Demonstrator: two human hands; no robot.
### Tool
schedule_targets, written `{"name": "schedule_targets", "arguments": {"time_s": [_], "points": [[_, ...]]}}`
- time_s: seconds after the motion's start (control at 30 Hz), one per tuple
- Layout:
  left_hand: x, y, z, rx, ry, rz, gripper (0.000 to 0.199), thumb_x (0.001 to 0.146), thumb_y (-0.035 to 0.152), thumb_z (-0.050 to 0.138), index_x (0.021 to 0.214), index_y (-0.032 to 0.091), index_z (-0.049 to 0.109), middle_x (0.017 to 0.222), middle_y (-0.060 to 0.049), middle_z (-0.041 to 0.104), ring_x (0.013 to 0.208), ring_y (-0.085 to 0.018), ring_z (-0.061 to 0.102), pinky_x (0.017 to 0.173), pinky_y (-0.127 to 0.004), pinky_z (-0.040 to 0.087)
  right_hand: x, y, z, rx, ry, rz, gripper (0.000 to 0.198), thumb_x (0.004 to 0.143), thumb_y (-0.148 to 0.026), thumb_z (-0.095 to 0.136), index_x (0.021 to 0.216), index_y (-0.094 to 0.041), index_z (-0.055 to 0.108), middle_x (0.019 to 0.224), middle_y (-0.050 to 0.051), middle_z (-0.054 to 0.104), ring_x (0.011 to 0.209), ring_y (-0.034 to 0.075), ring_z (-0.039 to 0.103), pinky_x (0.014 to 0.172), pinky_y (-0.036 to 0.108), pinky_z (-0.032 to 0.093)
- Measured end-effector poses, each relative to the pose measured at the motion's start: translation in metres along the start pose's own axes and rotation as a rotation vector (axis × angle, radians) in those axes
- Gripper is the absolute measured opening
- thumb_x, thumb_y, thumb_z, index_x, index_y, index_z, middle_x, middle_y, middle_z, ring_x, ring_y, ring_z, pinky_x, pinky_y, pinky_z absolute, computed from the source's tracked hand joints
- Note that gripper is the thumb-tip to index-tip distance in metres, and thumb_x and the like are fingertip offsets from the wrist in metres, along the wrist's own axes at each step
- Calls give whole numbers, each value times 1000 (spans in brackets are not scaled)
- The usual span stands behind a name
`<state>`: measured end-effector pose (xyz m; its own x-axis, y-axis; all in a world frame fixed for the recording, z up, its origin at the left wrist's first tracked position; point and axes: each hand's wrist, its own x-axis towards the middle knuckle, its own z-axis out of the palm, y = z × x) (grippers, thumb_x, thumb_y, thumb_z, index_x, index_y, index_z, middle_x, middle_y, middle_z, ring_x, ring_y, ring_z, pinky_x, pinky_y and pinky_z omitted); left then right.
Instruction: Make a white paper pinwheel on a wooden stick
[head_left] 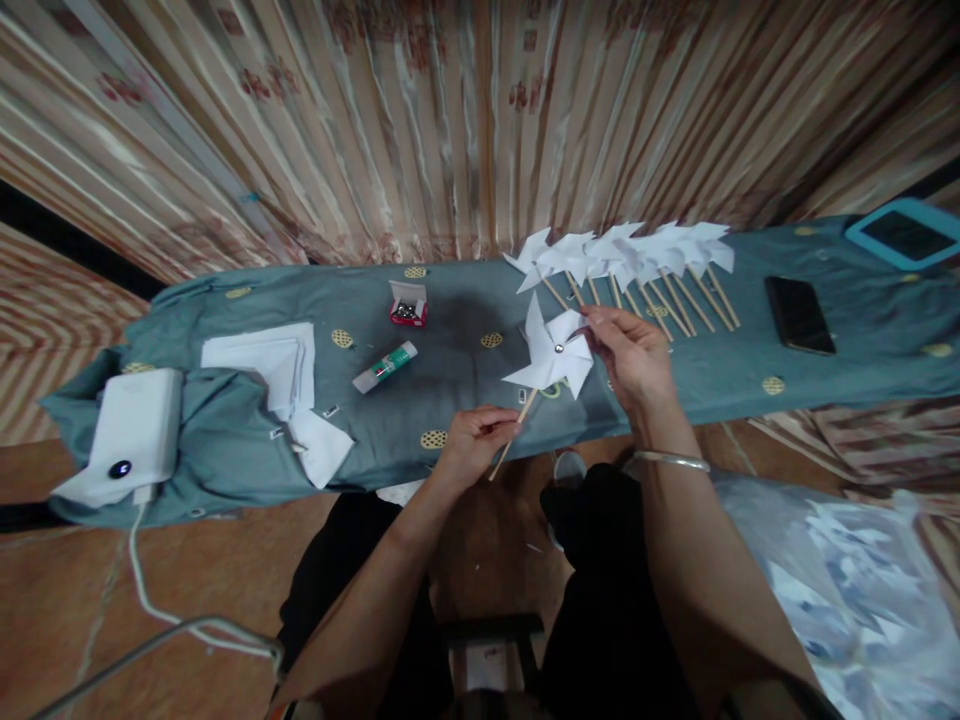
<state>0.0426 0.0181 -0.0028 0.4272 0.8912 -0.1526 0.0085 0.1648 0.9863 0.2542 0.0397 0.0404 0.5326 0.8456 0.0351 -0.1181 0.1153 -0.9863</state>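
A white paper pinwheel [541,352] with a shiny pin at its centre is held over the cloth-covered bench. My left hand [477,440] pinches its wooden stick, whose lower end sticks out below the fingers. At the pinwheel's right side, my right hand [628,352] has thumb and fingers closed on a paper blade. Just behind lies a row of several finished-looking white pinwheels [619,252], overlapping, their sticks pointing toward me. Left of my hands are a glue stick [385,367] and a small open red box [408,308] of shiny pins.
White paper sheets [296,360] lie at the left near a white power bank [139,425] with a cable. To the right are a black phone [799,315] and a blue-framed tablet [907,234]. A clear plastic bag [862,590] with white paper pieces stands at lower right. A curtain hangs behind the bench.
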Motion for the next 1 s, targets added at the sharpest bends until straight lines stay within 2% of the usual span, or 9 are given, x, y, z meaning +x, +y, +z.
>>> {"name": "schedule_targets", "arguments": {"time_s": [0.17, 0.4, 0.83, 1.0], "points": [[0, 0, -1, -4, 19, -15, 12, 66, 21, 74, 77, 18, 79, 74, -4, 70, 68, -15, 62, 64, -25, 47, 0, 0, -3, 11, 49, -26, 20, 58, -36, 82, 69, -23, 73, 77, -1, 71, 58, 9, 54, 57, 25, 46], [1, -1, -1, -14, 15, -24, 13, 65, 22, 74, 76, 18, 78, 71, -3, 68, 64, -13, 59, 61, -24, 45, 0, -2, -3, 9, 85, 9, 23, 52, -37, 85, 59, -21, 69, 59, -4, 63, 56, 9, 53, 51, 22, 44], [4, -1, -2, -14, 106, 15, 13, 65, 21, 73, 76, 19, 78, 73, -3, 70, 65, -14, 59, 59, -23, 45, -6, 4, -3, -8, 24, 21, 22, 53, -35, 85, 60, -19, 70, 58, -3, 62, 51, 8, 47, 50, 22, 37], [5, -1, -3, -10, 127, 44, 13, 66, 23, 73, 77, 19, 79, 74, -4, 70, 69, -14, 61, 64, -24, 47, -8, 4, 0, -2, 5, 41, 21, 52, -32, 85, 58, -20, 69, 53, -5, 59, 50, 7, 45, 51, 23, 35]]}}
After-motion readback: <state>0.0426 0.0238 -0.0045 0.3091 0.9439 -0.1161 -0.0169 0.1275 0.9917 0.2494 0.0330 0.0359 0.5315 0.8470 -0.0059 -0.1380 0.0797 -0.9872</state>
